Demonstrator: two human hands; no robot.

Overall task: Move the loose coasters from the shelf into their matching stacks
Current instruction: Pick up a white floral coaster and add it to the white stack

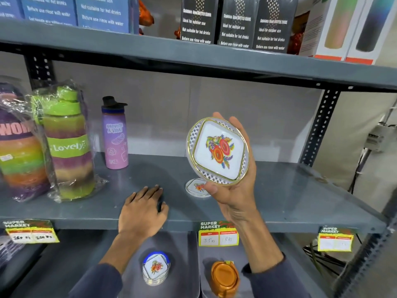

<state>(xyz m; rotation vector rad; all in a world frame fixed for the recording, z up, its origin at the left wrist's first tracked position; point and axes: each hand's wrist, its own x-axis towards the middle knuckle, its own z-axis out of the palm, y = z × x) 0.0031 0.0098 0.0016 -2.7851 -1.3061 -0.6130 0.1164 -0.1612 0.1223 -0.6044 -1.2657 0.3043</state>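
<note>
The right hand (235, 190) pinches a gold-rimmed floral coaster (217, 149) by its edges; probably light, stiff, slick; left hand (142, 211) rests flat, empty, on the shelf (279, 201).

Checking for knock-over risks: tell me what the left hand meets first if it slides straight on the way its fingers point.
Probably nothing: the left hand points across bare shelf toward the back wall.

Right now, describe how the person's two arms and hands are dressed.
Both hands are bare: no gloves, rings or watch show on the left hand or the right hand. Each forearm is uncovered from the wrist, with a dark navy long sleeve pushed up toward the elbow, the left sleeve and the right sleeve alike. No markings are visible.
</note>
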